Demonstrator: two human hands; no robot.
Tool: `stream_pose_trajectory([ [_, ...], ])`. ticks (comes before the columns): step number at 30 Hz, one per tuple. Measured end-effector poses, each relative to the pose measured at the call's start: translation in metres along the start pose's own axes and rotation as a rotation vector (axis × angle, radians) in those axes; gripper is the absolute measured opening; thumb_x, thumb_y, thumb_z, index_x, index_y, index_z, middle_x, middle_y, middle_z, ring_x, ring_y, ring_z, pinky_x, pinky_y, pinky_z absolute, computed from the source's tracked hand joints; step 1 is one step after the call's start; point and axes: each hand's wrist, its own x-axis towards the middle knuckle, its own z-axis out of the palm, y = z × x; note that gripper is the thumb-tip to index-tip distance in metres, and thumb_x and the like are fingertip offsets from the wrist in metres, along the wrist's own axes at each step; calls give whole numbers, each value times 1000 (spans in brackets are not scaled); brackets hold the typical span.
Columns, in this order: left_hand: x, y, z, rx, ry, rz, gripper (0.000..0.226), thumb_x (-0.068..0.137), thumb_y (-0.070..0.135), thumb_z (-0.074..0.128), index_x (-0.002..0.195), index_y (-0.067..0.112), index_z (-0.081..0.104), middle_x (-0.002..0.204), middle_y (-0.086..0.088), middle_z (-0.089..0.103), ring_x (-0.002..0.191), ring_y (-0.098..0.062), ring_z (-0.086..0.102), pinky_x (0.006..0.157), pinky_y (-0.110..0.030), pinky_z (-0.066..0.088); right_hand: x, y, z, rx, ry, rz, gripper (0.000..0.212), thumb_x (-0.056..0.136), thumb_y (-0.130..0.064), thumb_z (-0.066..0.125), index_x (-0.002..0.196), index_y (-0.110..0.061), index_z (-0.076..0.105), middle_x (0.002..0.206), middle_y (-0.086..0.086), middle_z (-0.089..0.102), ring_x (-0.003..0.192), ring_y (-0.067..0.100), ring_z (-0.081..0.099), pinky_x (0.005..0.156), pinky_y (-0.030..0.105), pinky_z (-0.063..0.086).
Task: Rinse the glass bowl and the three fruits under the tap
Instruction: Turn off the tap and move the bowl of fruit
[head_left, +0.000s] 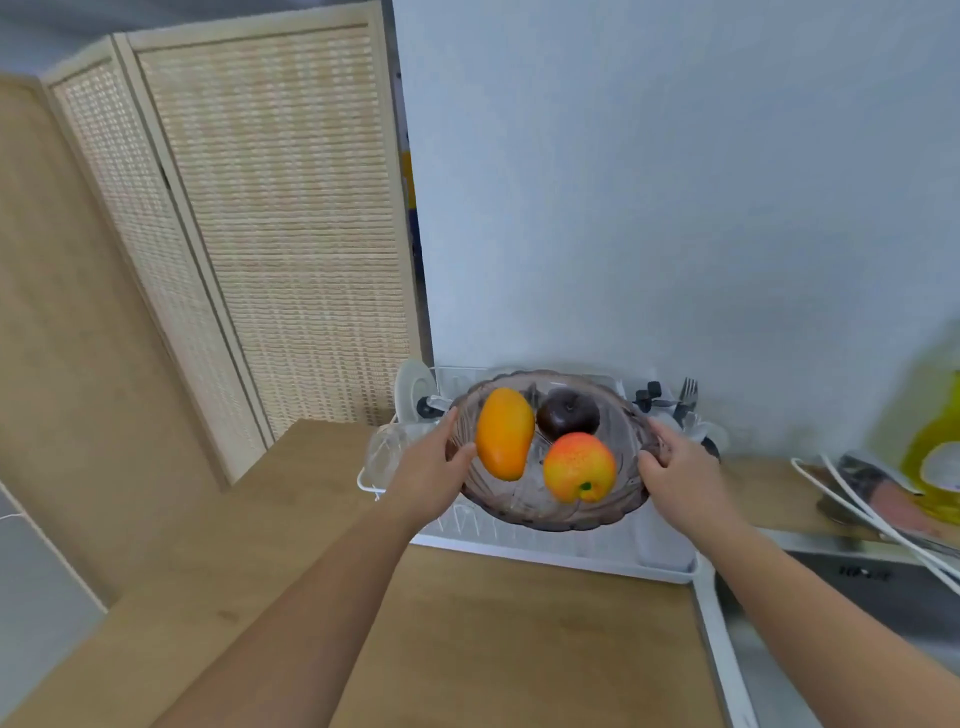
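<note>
**Head view: two hands holding one bowl with three fruits**

One folding screen (260, 234) of woven panels is standing at the left, with three panels showing. One wooden worktop (519, 623) is running beneath both forearms. One white dish rack (571, 556) is sitting on it against the wall. One sink (857, 587) is showing at the right edge, dark and blurred.

One glass bowl (545, 522), tinted and scalloped, is being held over the rack between the two hands. I cannot tell whether its base is touching the rack. The left hand (431, 478) is clasping the bowl's left rim, its grip closed round the edge with the thumb lying just beside the mango. The right hand (680, 473) is clasping the right rim, its grip likewise curled round the glass edge.

Three fruits are lying inside the bowl, crowding close together. One orange-yellow mango (504, 434) is lying along the left. One red-and-yellow apple (579, 467) is lying at the near right. One dark round fruit (567, 415) is sitting at the back. One fork (688, 392) is standing tines up at the rack's far right corner.
</note>
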Motion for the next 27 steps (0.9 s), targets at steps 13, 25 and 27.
stream_pose_trajectory([
  [13,54,-27,34,-10,-13,-73,55,99,32,48,150,21,31,140,-10,53,127,-28,50,109,-41,38,40,3,26,-120,59,56,49,96,-11,43,144,-17,41,113,11,60,83,21,53,75,28,42],
  [25,60,-26,41,16,-23,-77,60,99,37,46,152,21,24,146,-12,46,132,-30,46,109,-39,33,46,3,29,-317,11,106,50,96,-11,42,145,-20,38,137,16,52,108,31,58,88,36,46],
  [27,58,-24,40,2,-2,-75,59,99,39,46,151,21,26,144,-12,49,130,-30,47,108,-39,35,45,1,27,-351,5,94,49,96,-13,43,145,-20,38,136,15,53,115,32,55,92,36,46],
])
